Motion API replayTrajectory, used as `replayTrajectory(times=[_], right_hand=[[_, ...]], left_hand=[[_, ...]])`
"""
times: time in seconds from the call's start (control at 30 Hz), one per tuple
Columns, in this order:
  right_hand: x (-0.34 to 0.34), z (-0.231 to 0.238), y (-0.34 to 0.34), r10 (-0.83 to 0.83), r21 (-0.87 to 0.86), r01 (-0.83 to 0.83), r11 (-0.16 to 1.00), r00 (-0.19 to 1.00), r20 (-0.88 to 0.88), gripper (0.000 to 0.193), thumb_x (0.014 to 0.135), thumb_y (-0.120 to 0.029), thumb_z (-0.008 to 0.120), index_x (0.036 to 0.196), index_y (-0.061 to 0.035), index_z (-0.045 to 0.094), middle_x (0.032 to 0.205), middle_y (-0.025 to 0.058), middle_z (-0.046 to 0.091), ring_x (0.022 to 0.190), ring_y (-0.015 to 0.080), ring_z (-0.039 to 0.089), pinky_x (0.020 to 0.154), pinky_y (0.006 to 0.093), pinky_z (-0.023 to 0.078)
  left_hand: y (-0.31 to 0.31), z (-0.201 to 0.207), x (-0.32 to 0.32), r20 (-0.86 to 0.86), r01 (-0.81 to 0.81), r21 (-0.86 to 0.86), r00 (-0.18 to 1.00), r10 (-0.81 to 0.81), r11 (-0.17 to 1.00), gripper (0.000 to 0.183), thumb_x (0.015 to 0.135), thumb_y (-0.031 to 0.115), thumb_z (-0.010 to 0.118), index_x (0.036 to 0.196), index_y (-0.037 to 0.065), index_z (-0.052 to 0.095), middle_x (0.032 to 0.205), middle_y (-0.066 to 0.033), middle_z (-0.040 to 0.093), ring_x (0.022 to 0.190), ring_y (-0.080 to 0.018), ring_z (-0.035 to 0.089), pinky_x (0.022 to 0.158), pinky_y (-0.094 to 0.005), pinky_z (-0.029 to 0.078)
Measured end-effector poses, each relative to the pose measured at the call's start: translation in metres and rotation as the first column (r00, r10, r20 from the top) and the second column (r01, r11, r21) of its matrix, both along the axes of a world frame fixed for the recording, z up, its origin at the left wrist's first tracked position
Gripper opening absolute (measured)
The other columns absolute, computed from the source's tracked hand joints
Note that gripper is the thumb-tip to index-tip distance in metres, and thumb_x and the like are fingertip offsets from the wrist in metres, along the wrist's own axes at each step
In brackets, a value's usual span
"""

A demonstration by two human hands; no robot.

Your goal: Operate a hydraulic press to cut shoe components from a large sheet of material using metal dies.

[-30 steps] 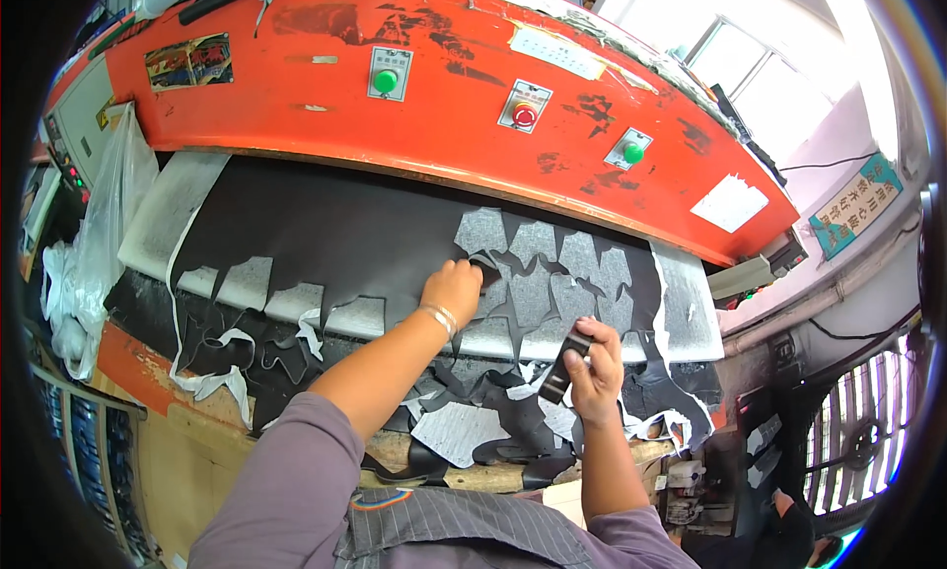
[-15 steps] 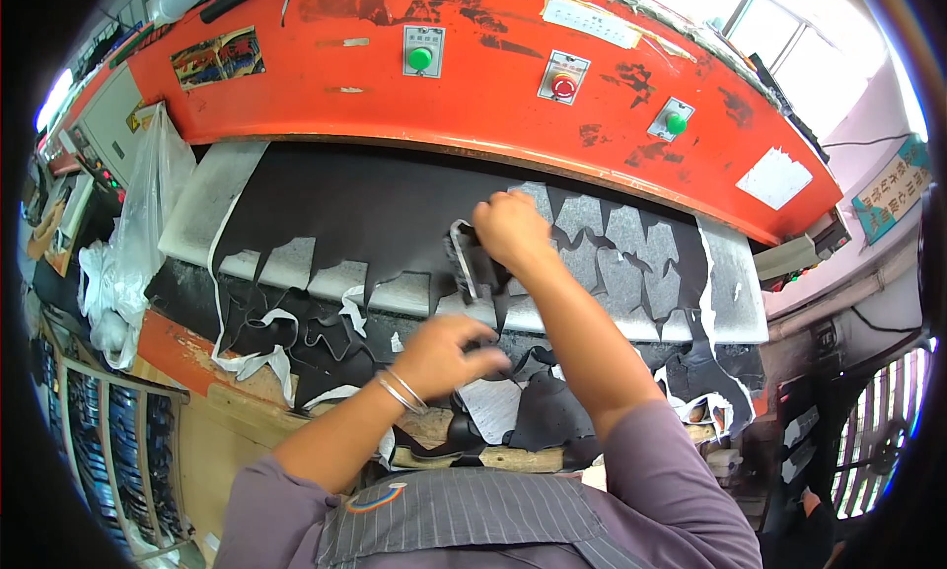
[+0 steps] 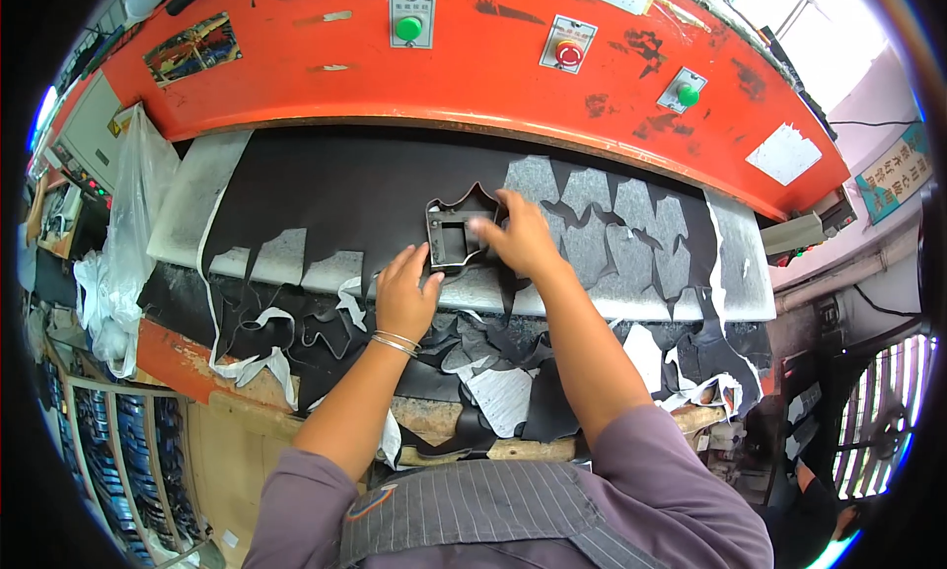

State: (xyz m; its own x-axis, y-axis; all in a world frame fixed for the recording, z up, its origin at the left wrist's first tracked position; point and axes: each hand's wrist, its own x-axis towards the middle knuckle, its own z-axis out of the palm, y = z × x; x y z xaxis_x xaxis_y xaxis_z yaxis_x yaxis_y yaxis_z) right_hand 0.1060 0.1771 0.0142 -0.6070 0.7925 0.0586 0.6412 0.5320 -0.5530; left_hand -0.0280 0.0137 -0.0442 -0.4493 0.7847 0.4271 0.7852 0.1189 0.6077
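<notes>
A metal cutting die [image 3: 454, 217] with a wavy far edge and a framed opening in its middle rests on a black leather-like sheet [image 3: 335, 189]. My right hand [image 3: 523, 236] is closed on the die's right side, its fingers at the far right corner and its thumb over the inner frame. At the near left corner, my left hand [image 3: 404, 293] lies with fingers stretched out, fingertips touching the die's edge. Cut-out gaps in the sheet border the die on the right and near side, baring the pale grey board [image 3: 582, 263].
A red press beam [image 3: 326, 96] with green and red buttons spans the far side. Black and white offcuts [image 3: 493, 396] hang over the near edge. Clear plastic bags [image 3: 133, 214] hang at left, above a rack [image 3: 118, 461]. At lower right, part of another person [image 3: 824, 515] shows.
The die, earlier held tilted up in my right hand, now lies flat on the sheet, slightly left. My left hand has moved up and forward to its near left corner.
</notes>
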Motion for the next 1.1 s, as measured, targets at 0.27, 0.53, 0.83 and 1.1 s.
replayTrajectory(times=[0.27,0.53,0.83,1.1], right_hand=[[0.032,-0.021,-0.024,0.033,0.194,-0.018,0.981,0.997,-0.072,0.088,0.07,-0.043,0.077,0.141,-0.0082,0.039,0.134,0.0209,0.049,0.13,0.0343,0.041,0.109,0.0463,0.027],[0.021,-0.034,-0.041,0.056,0.376,0.061,0.925,0.955,-0.29,0.024,0.075,-0.016,0.071,0.096,-0.0094,0.062,0.109,0.0108,0.066,0.109,0.0314,0.058,0.09,0.0428,0.043],[0.018,-0.034,-0.043,-0.025,0.481,0.204,0.853,0.936,-0.352,0.023,0.072,-0.014,0.072,0.093,-0.0091,0.063,0.099,0.0105,0.067,0.103,0.0304,0.061,0.086,0.0419,0.044],[0.019,-0.036,-0.03,0.008,0.448,0.167,0.878,0.932,-0.362,0.022,0.072,-0.014,0.071,0.091,-0.0092,0.062,0.099,0.01,0.066,0.105,0.0292,0.06,0.088,0.0414,0.043]], left_hand=[[0.017,0.009,0.01,-0.111,-0.027,0.022,0.993,0.029,0.999,0.04,0.082,0.022,0.067,0.119,0.007,0.063,0.12,-0.0184,0.06,0.106,-0.0345,0.056,0.094,-0.0427,0.04],[0.015,0.004,0.013,-0.077,-0.03,0.051,0.996,0.034,0.998,0.031,0.082,0.016,0.066,0.111,0.004,0.066,0.117,-0.0201,0.062,0.1,-0.0357,0.059,0.093,-0.0427,0.041],[0.021,0.005,0.018,-0.046,-0.096,0.167,0.993,0.106,0.981,0.02,0.081,0.011,0.068,0.098,0.001,0.07,0.101,-0.0186,0.069,0.105,-0.0303,0.063,0.098,-0.0455,0.041],[0.027,0.003,0.023,-0.02,-0.186,0.13,0.981,0.191,0.974,0.018,0.081,0.009,0.068,0.095,-0.002,0.071,0.101,-0.0193,0.069,0.104,-0.0287,0.065,0.101,-0.0434,0.039]])
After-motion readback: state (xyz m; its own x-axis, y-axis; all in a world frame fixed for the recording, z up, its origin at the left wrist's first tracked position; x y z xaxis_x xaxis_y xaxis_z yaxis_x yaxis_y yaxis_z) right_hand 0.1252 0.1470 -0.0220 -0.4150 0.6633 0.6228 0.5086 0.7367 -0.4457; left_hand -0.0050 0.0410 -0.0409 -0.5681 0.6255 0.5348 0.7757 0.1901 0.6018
